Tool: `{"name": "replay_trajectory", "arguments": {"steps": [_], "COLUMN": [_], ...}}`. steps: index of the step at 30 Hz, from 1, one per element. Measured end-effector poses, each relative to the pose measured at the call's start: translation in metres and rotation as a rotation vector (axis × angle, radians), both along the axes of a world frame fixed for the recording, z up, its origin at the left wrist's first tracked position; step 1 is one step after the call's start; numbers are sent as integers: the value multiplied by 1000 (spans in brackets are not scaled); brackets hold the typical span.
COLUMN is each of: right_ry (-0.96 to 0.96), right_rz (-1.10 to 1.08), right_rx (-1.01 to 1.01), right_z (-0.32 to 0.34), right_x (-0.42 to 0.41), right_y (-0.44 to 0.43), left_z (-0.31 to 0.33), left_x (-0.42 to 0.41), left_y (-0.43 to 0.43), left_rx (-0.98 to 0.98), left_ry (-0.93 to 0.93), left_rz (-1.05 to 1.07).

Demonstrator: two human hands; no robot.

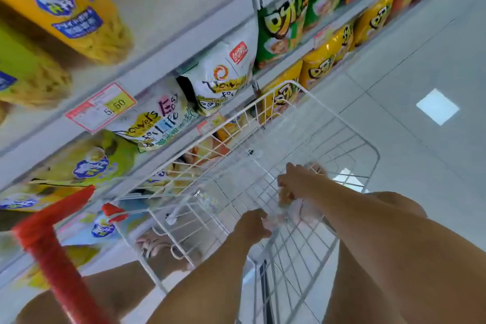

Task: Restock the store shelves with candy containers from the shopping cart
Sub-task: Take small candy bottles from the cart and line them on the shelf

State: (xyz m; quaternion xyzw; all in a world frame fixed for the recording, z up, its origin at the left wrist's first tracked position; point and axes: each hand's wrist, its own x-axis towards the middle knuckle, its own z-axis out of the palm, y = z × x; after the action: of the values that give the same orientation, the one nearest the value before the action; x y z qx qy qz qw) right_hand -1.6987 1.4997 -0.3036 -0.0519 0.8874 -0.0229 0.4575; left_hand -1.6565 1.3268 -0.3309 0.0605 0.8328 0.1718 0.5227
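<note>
We are leaning over the shopping cart (294, 83), both arms reaching down into its wire basket. Our right hand (297, 181) is curling its fingers over the far end of a clear candy container (290, 214). Our left hand (252, 223) is closing on the near end; blur is hiding how those fingers lie, but they are reading as grasping it.

The container is lying low in the basket, toward its right wall and well apart from the shelves (184, 42) on our left. We are judging that two hands are being used because the basket is deep and clear plastic is likely slick, so an end in each hand is steadying the lift.

Its long axis is seeming to run from one hand to the other, near to far along the cart, lying flat rather than upright. We cannot tell which end is carrying the lid. Something orange is showing through the plastic under the right hand.
</note>
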Motion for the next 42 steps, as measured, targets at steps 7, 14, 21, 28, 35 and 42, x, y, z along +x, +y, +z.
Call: {"name": "replay_trajectory", "arguments": {"steps": [7,14,21,28,35,42], "right_ry": [-15,29,-147,-226,-281,-458], "right_rz": [-43,-43,-242,-638,-682,-1124], "right_rx": [48,44,-319,-575,-510,-1059], "right_z": [2,-8,-25,-54,-58,9], "right_x": [-5,-6,-32,-17,-8,-12], "right_y": [4,-10,-86,-175,-188,-156], "left_z": [-1,25,126,192,220,251], "left_x": [-3,-37,-101,-106,-94,-87], "left_y": [-1,-12,-58,-108,-144,-156], "left_rx": [-164,-214,-292,-358,-226,86], "left_ry": [-45,-120,208,387,406,381], "left_rz": [-99,185,-335,-499,-257,224]}}
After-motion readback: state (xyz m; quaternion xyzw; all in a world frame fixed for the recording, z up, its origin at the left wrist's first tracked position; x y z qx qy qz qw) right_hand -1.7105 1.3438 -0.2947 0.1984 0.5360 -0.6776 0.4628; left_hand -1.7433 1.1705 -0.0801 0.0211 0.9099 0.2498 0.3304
